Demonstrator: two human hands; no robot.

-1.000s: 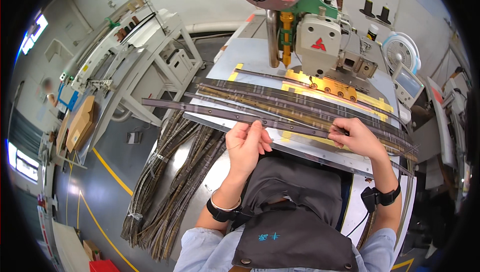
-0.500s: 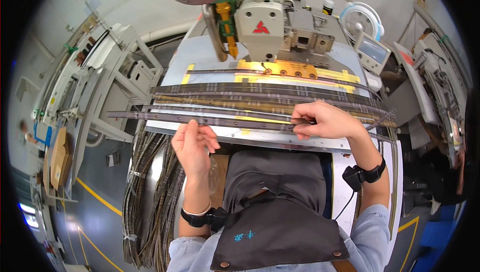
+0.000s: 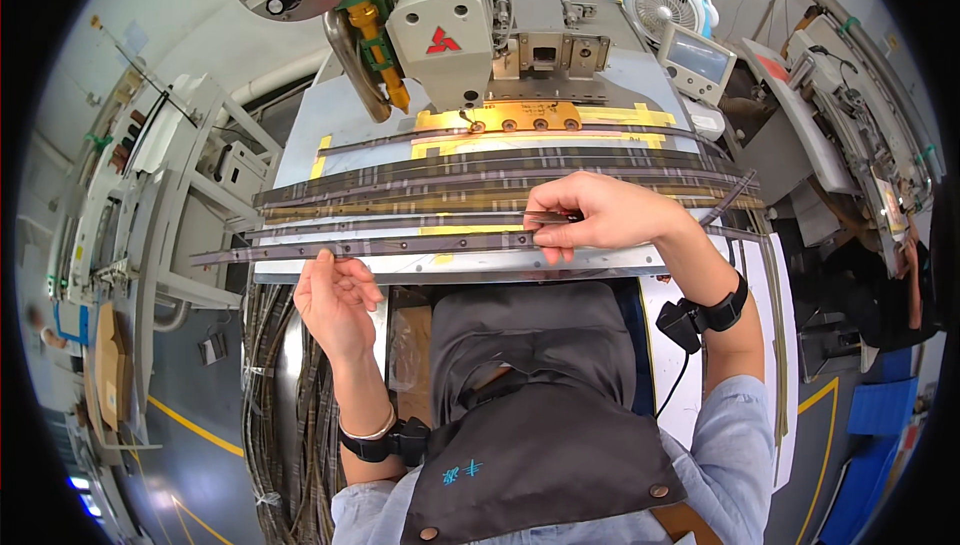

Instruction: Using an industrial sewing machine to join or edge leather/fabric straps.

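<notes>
A long, narrow dark strip with small round dots along it lies near the front edge of the table. My left hand pinches it between thumb and forefinger toward its left end, the other fingers loosely curled. Farther right, my right hand is closed over the same strip, thumb and fingertips touching it. Between those fingers shows a small, thin dark tool, perhaps thread snips; most of it is hidden in the hand. Behind lie several more plaid strips, side by side.
Beyond the strips stands a sewing machine head, with a gold plate beneath it and yellow tape around. A small fan and a control screen are at the back right. Bundled strips hang at the left.
My view has shifted, so the table and machine sit farther left. Both hands stay on the strip, in much the same places along it. A strip end at the right now sticks up.
</notes>
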